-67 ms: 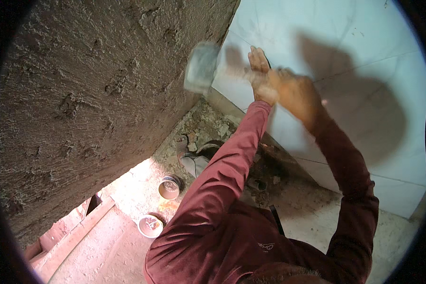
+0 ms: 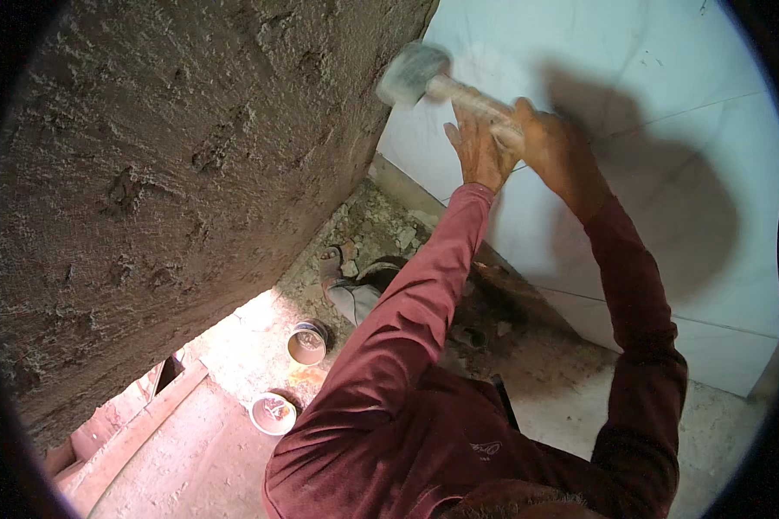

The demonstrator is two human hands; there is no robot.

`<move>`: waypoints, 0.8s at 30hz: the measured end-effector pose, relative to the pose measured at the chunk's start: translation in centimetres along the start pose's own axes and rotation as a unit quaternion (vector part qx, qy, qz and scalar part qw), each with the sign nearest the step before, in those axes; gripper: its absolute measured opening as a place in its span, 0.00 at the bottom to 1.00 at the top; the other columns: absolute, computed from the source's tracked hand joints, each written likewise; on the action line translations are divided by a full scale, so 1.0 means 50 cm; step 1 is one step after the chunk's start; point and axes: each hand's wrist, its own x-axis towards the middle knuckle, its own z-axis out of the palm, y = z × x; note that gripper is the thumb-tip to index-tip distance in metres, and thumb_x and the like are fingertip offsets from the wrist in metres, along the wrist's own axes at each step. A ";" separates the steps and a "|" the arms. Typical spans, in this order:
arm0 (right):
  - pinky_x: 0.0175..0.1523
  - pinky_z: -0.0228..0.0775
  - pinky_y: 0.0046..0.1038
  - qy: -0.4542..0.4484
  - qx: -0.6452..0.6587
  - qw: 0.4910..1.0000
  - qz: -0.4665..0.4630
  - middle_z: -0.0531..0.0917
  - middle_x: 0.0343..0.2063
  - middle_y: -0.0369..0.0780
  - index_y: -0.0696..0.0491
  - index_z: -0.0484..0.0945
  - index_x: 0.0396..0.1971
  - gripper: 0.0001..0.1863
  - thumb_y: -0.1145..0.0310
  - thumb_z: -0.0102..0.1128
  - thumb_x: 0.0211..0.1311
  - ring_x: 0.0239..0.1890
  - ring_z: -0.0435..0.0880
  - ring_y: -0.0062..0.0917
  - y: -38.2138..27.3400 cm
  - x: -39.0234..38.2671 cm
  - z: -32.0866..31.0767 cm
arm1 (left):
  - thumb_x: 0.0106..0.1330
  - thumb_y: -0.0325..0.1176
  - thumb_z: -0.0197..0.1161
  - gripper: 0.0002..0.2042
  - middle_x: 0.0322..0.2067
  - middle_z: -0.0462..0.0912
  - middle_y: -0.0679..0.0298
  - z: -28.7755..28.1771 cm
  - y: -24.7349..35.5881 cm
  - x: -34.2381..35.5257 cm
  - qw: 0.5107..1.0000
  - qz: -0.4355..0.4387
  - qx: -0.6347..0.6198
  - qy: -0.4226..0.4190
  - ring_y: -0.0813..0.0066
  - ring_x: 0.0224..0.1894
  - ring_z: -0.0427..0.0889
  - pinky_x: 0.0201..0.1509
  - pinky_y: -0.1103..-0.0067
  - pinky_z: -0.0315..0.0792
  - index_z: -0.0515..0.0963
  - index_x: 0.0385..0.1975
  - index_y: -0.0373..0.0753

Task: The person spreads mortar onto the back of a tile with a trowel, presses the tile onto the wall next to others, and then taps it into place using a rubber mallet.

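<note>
My right hand (image 2: 552, 151) grips a mallet by its pale handle; the blurred grey-green head (image 2: 414, 73) is up near the edge where the rough wall meets the white tiles. My left hand (image 2: 478, 154) is spread against the tiled wall (image 2: 658, 52) with fingers apart, partly behind the mallet handle. Both hands are close together, and their shadows fall on the tiles to the right.
The rough plastered wall (image 2: 164, 130) fills the left side. Below lie rubble (image 2: 389, 233), my bare foot and trouser leg (image 2: 346, 294), two small containers (image 2: 307, 346) (image 2: 273, 413) holding some material, and a long plank (image 2: 147, 428) at the lower left.
The mallet head has risen and shifted rightward, and my right hand has moved up a little. More of my left thumb now shows beside the handle.
</note>
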 end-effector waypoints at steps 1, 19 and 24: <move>0.31 0.75 0.41 0.034 -0.043 0.998 -0.029 0.81 0.24 0.50 0.56 0.71 0.35 0.20 0.53 0.63 0.66 0.29 0.84 0.47 -0.050 -0.011 0.004 | 0.72 0.46 0.49 0.38 0.79 0.42 0.50 0.004 -0.007 0.006 1.000 0.007 0.003 0.003 0.50 0.80 0.38 0.79 0.54 0.36 0.45 0.78 0.36; 0.27 0.69 0.32 0.024 0.082 0.984 0.156 0.78 0.30 0.44 0.59 0.75 0.47 0.23 0.50 0.50 0.76 0.23 0.77 0.28 0.031 -0.239 0.040 | 0.57 0.52 0.71 0.45 0.70 0.59 0.47 -0.069 -0.117 0.101 0.992 0.087 0.081 0.035 0.39 0.74 0.54 0.72 0.45 0.51 0.58 0.71 0.36; 0.17 0.51 0.18 0.082 0.382 0.880 0.271 0.68 0.18 0.32 0.58 0.71 0.44 0.27 0.45 0.49 0.75 0.13 0.62 0.11 0.059 -0.335 0.143 | 0.62 0.61 0.64 0.48 0.74 0.54 0.45 -0.063 -0.191 0.173 0.896 0.246 0.312 0.198 0.45 0.75 0.54 0.71 0.54 0.58 0.53 0.73 0.32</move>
